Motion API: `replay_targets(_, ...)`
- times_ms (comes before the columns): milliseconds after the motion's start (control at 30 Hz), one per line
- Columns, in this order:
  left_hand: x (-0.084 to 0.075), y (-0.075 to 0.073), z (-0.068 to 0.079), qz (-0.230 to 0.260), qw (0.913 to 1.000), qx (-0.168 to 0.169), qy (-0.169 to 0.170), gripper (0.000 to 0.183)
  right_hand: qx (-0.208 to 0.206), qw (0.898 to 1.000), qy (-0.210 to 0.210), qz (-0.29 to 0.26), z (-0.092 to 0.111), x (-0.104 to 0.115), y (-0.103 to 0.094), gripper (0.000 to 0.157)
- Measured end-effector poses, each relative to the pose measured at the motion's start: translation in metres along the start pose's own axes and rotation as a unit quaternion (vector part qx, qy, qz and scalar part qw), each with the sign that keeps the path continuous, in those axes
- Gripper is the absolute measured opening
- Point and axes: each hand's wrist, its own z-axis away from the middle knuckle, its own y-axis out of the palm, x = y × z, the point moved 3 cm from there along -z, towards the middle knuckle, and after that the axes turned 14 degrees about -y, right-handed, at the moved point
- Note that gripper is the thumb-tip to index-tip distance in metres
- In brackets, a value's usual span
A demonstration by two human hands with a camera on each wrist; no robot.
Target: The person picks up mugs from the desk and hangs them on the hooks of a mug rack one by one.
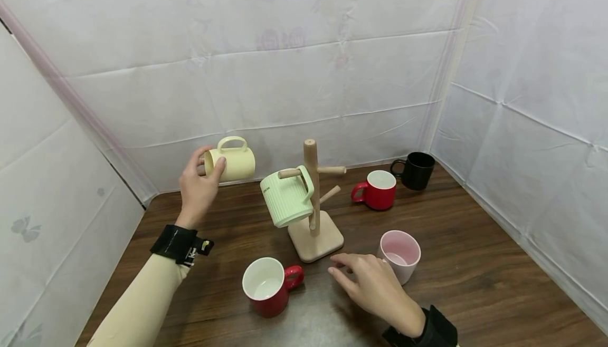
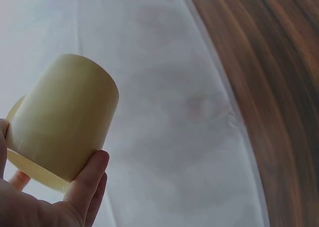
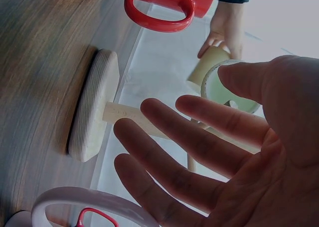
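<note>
My left hand (image 1: pixel 197 191) grips a pale yellow mug (image 1: pixel 236 164) near its rim, well above the table. The mug lies on its side in the air, handle up, its base toward the rack. A wooden mug rack (image 1: pixel 311 154) stands mid-table with a ribbed light green mug (image 1: pixel 286 199) hanging tilted from one peg. Low in front of the rack, my right hand (image 1: pixel 372 286) has its fingers extended and holds nothing; it overlaps a pink mug (image 1: pixel 401 252) in the head view. In the right wrist view its fingers (image 3: pixel 184 142) are spread.
A red mug with white inside (image 1: pixel 267 291) stands in front of the rack, handle to the right. Another red mug (image 1: pixel 380 191) and a black mug (image 1: pixel 417 171) stand at the back right. White sheeting (image 1: pixel 285 88) walls the wooden table (image 1: pixel 480 262) at the back and sides.
</note>
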Motion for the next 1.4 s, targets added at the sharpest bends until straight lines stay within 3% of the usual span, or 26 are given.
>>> replay_targets(200, -0.018, -0.011, 0.006, 0.061, 0.9979, 0.021, 0.003, 0.044, -0.001, 1.000, -0.001, -0.004, 0.000, 0.000, -0.001, 0.026)
replay_targets(467, -0.070, -0.031, 0.026, 0.121, 0.9905, 0.040, 0.050, 0.042, -0.028, 1.000, -0.010, -0.005, 0.001, -0.002, -0.002, 0.027)
replay_targets(633, -0.089, -0.040, 0.031, 0.153, 0.9853, 0.042, 0.063, 0.040, -0.058, 0.998, -0.022, -0.016, 0.000, -0.004, -0.005, 0.027)
replay_targets(867, -0.111, -0.047, 0.041, 0.182, 0.9783, 0.057, 0.080, 0.042, -0.103, 0.993, -0.063, -0.010, -0.002, -0.005, -0.012, 0.045)
replay_targets(1167, -0.139, -0.054, 0.056, 0.203, 0.9716, 0.060, 0.106, 0.040, -0.138, 0.987, -0.079, -0.025, -0.006, -0.007, -0.020, 0.063)
replay_targets(1400, -0.154, -0.056, 0.068, 0.248, 0.9583, 0.078, 0.119, 0.040, -0.183, 0.977, -0.107, -0.025, -0.011, -0.006, -0.028, 0.075)
